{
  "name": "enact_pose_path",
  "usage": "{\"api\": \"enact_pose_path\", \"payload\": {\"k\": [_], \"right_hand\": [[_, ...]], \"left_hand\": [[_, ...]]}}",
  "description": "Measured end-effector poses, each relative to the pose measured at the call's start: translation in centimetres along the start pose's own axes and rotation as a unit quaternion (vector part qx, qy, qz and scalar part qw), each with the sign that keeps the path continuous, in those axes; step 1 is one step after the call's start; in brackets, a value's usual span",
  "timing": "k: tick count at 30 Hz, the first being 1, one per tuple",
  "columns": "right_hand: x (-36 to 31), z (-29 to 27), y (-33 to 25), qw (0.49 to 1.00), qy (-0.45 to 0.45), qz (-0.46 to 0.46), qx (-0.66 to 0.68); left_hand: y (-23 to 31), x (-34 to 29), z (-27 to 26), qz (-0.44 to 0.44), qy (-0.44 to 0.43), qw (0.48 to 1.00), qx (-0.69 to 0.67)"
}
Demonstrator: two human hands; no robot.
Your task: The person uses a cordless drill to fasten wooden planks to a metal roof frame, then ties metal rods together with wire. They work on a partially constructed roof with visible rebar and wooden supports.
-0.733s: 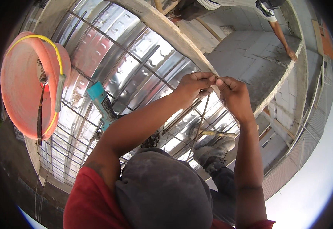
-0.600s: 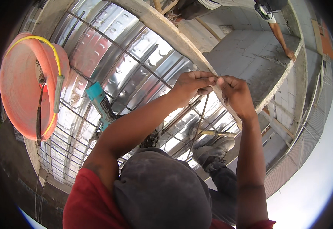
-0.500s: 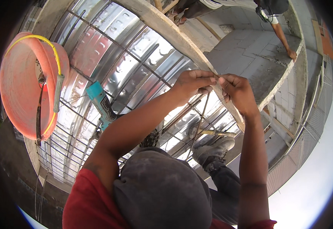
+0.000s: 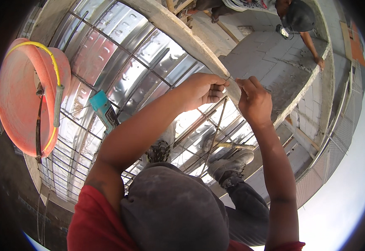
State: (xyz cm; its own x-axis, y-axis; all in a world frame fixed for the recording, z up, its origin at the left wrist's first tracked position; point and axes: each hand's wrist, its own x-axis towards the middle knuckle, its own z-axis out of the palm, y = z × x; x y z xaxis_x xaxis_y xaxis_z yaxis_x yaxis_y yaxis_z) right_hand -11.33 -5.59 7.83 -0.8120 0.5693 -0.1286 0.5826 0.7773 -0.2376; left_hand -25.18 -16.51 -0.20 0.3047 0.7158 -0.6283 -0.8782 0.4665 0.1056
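My left hand [image 4: 202, 91] and my right hand [image 4: 255, 101] are raised close together over the metal decking, a small gap between them. A thin wire-like strand [image 4: 231, 78] runs between the fingertips, pinched by both hands; its ends are hidden in the fingers. The left hand's other fingers are curled in. Below the hands, a grid of steel rebar [image 4: 134, 55] covers the shiny corrugated decking [image 4: 122, 23]. Left of my left forearm lies a teal and black power tool [image 4: 103, 109], partly hidden by that arm.
A large orange bucket [image 4: 17, 100] with a yellow-and-grey handle is at the left. A yellow-handled tool [image 4: 234, 145] lies near my boot [image 4: 231, 163]. Beyond a concrete edge [image 4: 186, 33], another person's hand [image 4: 319, 62] rests on a wall top. Mesh fencing [image 4: 330, 159] lines the right.
My hands have drawn slightly apart, baring the thin strand between them. The other person's head and body have shifted further into view at the top.
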Motion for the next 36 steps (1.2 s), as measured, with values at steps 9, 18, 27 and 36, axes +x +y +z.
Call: {"api": "enact_pose_path", "payload": {"k": [9, 18, 27, 36], "right_hand": [[1.5, -0.1, 1.7, 0.997, -0.049, -0.046, -0.039], [-2.6, 2.5, -3.3, 0.996, -0.012, 0.087, 0.028], [-4.2, 4.6, -5.6, 0.972, 0.036, 0.184, 0.141], [-2.6, 6.0, -10.0, 0.821, 0.069, 0.366, 0.433]], "left_hand": [[0.1, -0.3, 1.0, 0.045, 0.033, 0.998, 0.040], [3.1, -0.6, 2.0, 0.329, 0.117, 0.754, 0.557], [4.3, 0.8, 2.2, 0.504, 0.225, 0.374, 0.745], [10.2, 4.4, 9.4, 0.212, -0.198, 0.265, 0.919]]}}
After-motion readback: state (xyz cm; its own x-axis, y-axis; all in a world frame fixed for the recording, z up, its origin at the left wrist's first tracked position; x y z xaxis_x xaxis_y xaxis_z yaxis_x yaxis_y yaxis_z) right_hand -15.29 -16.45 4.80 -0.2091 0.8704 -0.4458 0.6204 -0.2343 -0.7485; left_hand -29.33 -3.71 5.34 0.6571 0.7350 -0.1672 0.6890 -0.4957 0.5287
